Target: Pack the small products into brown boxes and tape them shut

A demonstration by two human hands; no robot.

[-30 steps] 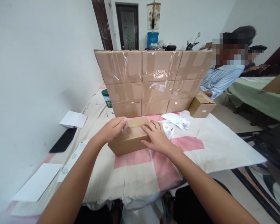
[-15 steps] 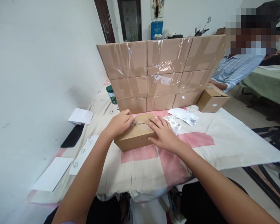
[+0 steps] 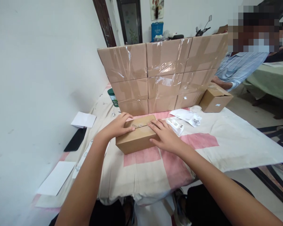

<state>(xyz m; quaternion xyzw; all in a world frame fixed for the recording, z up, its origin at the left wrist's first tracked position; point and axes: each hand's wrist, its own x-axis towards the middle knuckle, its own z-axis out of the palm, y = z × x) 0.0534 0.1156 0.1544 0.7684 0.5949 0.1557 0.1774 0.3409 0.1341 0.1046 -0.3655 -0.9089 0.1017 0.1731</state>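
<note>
A small brown cardboard box [image 3: 138,139] lies in front of me, its top flaps folded down and meeting at a seam. Small dark marks show along that seam. My left hand [image 3: 116,125] rests over the box's left end, thumb on the top and held apart from the fingers, which reach its far edge. Across the right end lies my right hand [image 3: 166,135], fingers stretched over the top and thumb at the near edge. Just beyond it is a white tape dispenser [image 3: 176,126], partly hidden by the hand.
Stacked, taped cardboard boxes [image 3: 165,84] form a wall behind. To their right are another box [image 3: 213,102] and a person [image 3: 240,69]. White papers [image 3: 185,116] lie at right. Near the left wall are a black phone [image 3: 75,139], a folded paper [image 3: 83,119] and a green tub [image 3: 112,97].
My left hand has shifted slightly left, its thumb now spread from the fingers, uncovering more of the seam. My right hand stays on the box. The view has tilted a little.
</note>
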